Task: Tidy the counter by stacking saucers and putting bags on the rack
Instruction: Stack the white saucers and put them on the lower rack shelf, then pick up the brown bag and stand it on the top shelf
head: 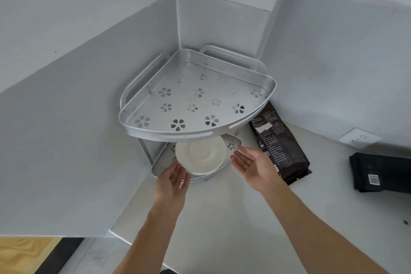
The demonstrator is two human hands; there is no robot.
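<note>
A silver two-tier corner rack (222, 133) stands in the corner of the counter. White saucers (201, 155) sit on its lower shelf, half hidden under the upper shelf, which holds nothing. My left hand (172, 179) is open just left and in front of the saucers, fingers apart, not touching them. My right hand (251, 163) is open, palm up, just right of the saucers. A dark brown bag (280, 142) lies flat on the counter right of the rack. A black bag (382, 173) lies farther right, cut by the frame edge.
White walls close in behind and left of the rack. A white wall socket (359, 138) sits low on the right wall. The pale counter (233, 218) spreads in front of the rack, and its left front edge drops to the floor.
</note>
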